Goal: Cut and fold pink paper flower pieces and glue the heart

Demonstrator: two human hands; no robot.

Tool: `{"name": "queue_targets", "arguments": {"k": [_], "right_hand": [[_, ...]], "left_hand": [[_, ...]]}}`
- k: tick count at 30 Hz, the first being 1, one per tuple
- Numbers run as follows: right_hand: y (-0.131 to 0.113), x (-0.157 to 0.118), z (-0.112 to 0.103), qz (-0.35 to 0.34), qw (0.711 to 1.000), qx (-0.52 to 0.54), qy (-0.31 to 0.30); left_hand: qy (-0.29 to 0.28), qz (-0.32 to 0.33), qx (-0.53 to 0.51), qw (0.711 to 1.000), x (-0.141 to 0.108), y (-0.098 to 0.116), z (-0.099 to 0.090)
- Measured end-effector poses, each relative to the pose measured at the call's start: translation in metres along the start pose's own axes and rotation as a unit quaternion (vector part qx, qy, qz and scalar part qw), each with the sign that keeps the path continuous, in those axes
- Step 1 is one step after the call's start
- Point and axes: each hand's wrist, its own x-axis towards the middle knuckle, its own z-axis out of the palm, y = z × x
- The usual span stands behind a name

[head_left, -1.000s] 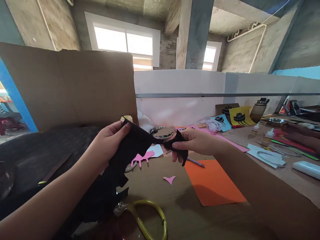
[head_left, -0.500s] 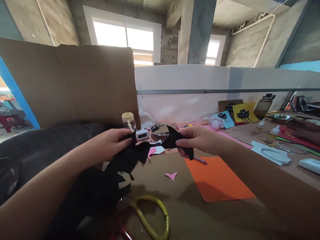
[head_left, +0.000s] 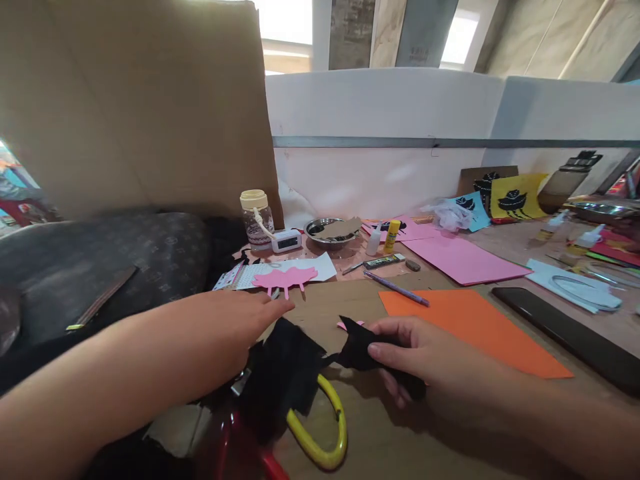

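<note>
My right hand is closed on a piece of black cloth, pinched between thumb and fingers above the brown board. A thin strip joins it to a larger ragged black part, which lies across a pair of scissors with a yellow loop handle. My left hand reaches forward with its fingers stretched out, over the edge of the black cloth. Just beyond its fingertips lies a pink paper cutout on a white sheet. My left thumb is hidden.
Orange paper and a purple pen lie right of centre, with a dark phone-like slab beyond. Behind stand a jar, a metal bowl and a glue stick. A patterned bag is at the left.
My left hand has let go of the black cloth and stretched toward the pink cutout. My right hand has lowered with its piece. The view has tilted down.
</note>
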Motion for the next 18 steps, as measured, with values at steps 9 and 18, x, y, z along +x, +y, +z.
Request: {"name": "queue_targets", "arguments": {"k": [9,18], "right_hand": [[-0.001,-0.003,-0.006,-0.043,0.999,0.024,0.008],[-0.001,-0.006,-0.009,-0.030,1.000,-0.001,0.003]], "left_hand": [[0.002,-0.009,-0.046,0.999,0.029,0.030,0.051],[0.046,-0.007,-0.135,0.990,0.024,0.017,0.095]]}}
